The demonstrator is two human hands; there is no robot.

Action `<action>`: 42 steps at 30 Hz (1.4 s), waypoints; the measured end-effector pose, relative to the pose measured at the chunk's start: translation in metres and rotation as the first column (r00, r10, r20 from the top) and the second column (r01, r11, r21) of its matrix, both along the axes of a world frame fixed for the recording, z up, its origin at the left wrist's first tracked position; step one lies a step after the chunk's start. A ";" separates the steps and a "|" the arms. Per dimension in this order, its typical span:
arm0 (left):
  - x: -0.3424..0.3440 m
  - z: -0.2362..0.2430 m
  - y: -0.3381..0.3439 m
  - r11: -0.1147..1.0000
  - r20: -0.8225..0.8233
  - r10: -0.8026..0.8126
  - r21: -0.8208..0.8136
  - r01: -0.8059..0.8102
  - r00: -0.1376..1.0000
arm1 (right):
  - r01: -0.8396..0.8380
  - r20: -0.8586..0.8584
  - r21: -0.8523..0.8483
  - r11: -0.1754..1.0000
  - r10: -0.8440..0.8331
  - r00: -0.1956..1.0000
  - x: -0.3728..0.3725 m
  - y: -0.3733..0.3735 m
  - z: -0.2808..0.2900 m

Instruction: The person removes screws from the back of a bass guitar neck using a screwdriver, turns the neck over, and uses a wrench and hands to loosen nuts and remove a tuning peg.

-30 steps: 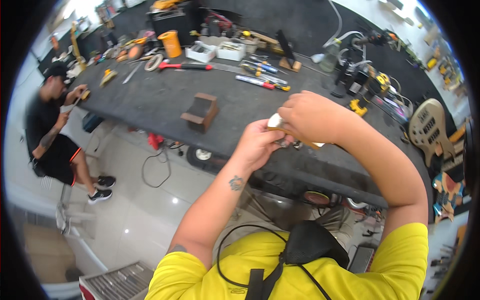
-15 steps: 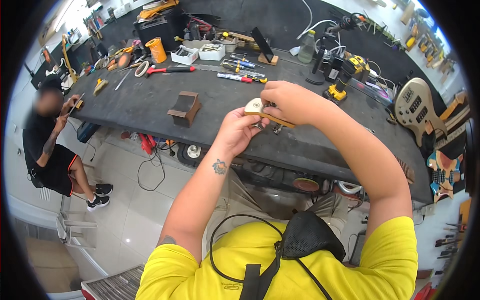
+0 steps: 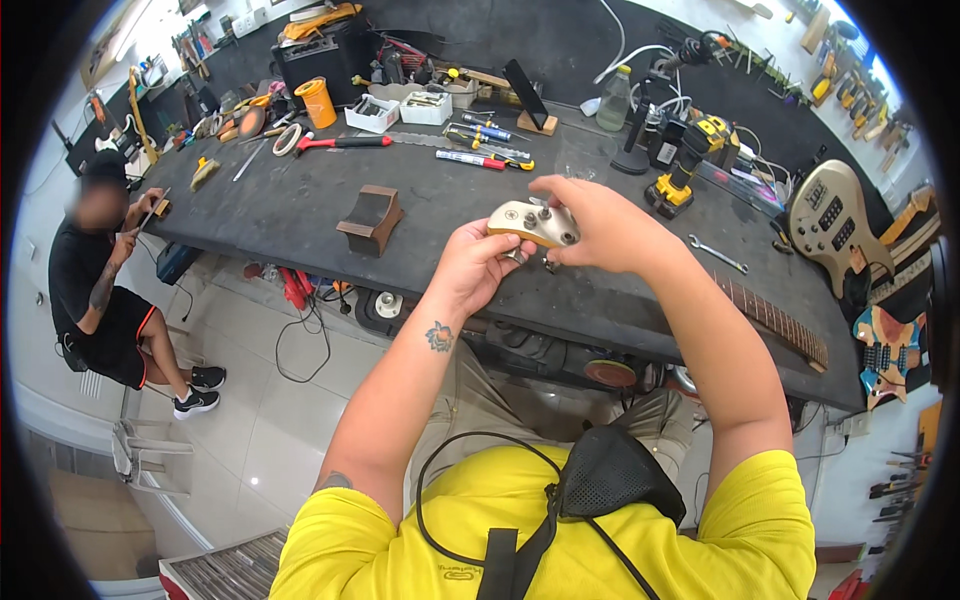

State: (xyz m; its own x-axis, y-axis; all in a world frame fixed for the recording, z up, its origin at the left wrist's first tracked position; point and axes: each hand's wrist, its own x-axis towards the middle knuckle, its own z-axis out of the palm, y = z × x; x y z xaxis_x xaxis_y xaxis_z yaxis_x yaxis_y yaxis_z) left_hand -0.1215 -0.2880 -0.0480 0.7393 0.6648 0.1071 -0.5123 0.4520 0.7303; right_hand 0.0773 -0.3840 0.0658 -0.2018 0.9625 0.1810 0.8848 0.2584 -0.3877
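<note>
My left hand [image 3: 478,262] is closed on the cream-faced end of a guitar headstock [image 3: 513,216], thumb along its lower edge and fingers underneath. Metal tuning posts [image 3: 545,214] stand up from its face. Over the headstock's right part is my right hand [image 3: 605,228], thumb near the lower edge and fingers apart above the upper edge. It seems to hold nothing. A fretted neck [image 3: 775,322] shows beyond my right forearm; the stretch between is hidden by my hand and arm.
A dark curved wooden block [image 3: 371,218] stands left on the black bench. Behind lie a red marker [image 3: 470,159], screwdrivers [image 3: 485,128] and a hammer [image 3: 345,142]. A yellow drill [image 3: 690,165], a wrench [image 3: 718,254] and guitar bodies [image 3: 838,215] are right. Another person [image 3: 95,250] works far left.
My right hand has spread its fingers and shifted right, uncovering the tuning posts. My right forearm has swung inward, baring the wrench and more of the neck. My left hand keeps its hold.
</note>
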 end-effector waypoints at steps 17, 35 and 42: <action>0.006 0.010 -0.017 0.976 -0.236 0.215 0.075 -0.202 0.948 | -0.034 0.069 0.132 0.991 0.025 0.997 -0.005 -0.014 0.005; -0.011 0.001 -0.006 0.948 0.118 0.078 -0.315 -0.037 0.990 | 0.020 0.128 0.076 0.997 -0.030 0.991 -0.009 -0.007 -0.001; -0.011 -0.004 -0.007 0.969 0.124 0.074 -0.242 -0.042 0.989 | -0.156 0.173 0.085 0.984 0.139 0.975 -0.006 0.019 0.002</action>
State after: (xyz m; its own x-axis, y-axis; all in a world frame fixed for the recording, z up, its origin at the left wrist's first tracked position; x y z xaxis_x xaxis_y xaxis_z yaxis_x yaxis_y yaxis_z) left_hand -0.1324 -0.2954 -0.0521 0.6890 0.7239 0.0342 -0.6268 0.5716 0.5296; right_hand 0.0714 -0.3651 0.0679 -0.3756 0.8991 0.2249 0.8839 0.4205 -0.2048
